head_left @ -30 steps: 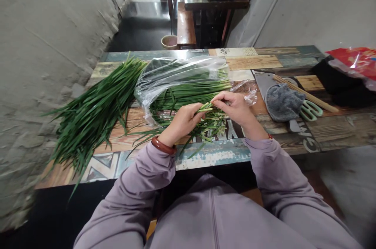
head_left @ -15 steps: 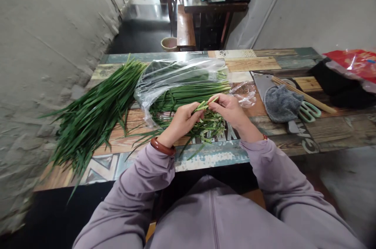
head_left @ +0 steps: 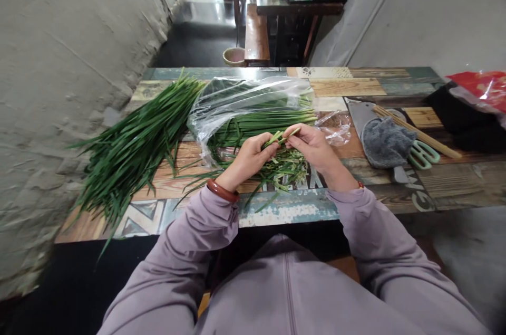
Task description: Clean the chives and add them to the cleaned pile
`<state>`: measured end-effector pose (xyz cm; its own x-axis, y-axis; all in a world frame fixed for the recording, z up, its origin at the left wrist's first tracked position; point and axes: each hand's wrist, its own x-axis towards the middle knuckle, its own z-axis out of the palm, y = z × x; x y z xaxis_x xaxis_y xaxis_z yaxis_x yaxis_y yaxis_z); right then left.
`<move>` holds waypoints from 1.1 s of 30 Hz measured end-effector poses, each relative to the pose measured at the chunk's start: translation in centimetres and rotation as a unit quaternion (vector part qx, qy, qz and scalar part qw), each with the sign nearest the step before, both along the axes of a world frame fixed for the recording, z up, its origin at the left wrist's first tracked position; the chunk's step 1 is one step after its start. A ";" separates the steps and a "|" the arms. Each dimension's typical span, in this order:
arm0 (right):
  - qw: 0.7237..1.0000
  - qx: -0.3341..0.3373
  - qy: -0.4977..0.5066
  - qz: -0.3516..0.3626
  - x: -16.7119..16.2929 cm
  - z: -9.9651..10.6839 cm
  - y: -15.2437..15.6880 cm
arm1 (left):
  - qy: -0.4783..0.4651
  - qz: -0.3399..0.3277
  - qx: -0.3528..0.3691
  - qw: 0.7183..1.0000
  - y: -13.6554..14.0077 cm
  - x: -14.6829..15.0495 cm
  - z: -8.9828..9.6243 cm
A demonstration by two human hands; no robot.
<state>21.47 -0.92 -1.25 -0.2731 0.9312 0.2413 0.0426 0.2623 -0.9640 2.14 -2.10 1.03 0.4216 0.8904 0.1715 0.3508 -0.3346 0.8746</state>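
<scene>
My left hand (head_left: 255,156) is closed round a few green chive stalks (head_left: 273,139), their pale ends pointing right. At those ends, my right hand (head_left: 310,146) pinches a stalk between thumb and fingers. Below both hands lies a loose heap of trimmings and wilted leaves (head_left: 288,169). Just behind them a row of chives (head_left: 253,126) rests partly under a clear plastic bag (head_left: 221,96). To the left spreads a large bunch of long chives (head_left: 138,147), with some leaf tips hanging over the table's front edge.
On the right lie a cleaver (head_left: 358,113), a grey cloth (head_left: 387,141), wooden chopsticks (head_left: 419,132) and green-handled scissors (head_left: 425,154). Crumpled clear plastic (head_left: 336,128) sits near my right hand. A black cloth (head_left: 466,118) and red bag (head_left: 484,86) occupy the far right. A wall borders the left.
The whole view has shifted slightly, so the table appears a little further right. Both hands keep nearly the same pose at the stalks, with small finger movements.
</scene>
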 end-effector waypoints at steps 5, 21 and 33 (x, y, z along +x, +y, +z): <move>0.997 0.039 -0.046 -0.047 -0.8 -0.3 -0.3 | 0.023 0.012 0.022 0.999 -0.1 0.1 0.0; 0.955 0.171 -0.172 -0.172 -2.7 -0.3 -1.1 | 0.074 0.041 0.106 0.991 0.4 0.7 -1.5; 0.901 0.242 -0.238 -0.269 0.8 0.5 0.4 | 0.110 0.029 0.114 0.987 0.6 0.1 -1.5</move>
<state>22.25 -0.47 -0.72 0.0064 0.7764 0.6303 0.6675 0.4660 -0.5808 2.26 -1.46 -0.46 0.4210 0.8628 0.2799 0.5485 -0.4879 0.6791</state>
